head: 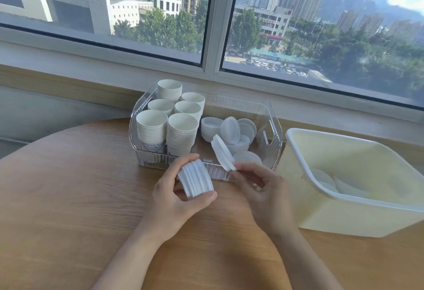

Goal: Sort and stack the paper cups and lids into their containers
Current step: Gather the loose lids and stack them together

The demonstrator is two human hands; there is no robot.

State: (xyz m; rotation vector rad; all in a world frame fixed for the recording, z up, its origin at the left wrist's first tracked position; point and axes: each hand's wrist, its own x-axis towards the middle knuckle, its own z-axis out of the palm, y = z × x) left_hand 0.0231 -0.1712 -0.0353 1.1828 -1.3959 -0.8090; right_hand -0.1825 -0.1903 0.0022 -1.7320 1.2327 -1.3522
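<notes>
Left hand (174, 194) gripping a stack of lids (196, 178) above the desk (68, 186), right hand (259, 186) pinching one lid (221, 153), clear bin (273, 133) holding cup stacks (169, 117), no readable writing, cream tub (344, 209) alongside.

An upper-floor room in a city — a round wooden table (68, 198) sits at a wide window (211, 21) overlooking tower blocks, trees, mountains.

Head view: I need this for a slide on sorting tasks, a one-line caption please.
Left hand grips a lid stack, right hand pinches one lid before a clear bin.
</notes>
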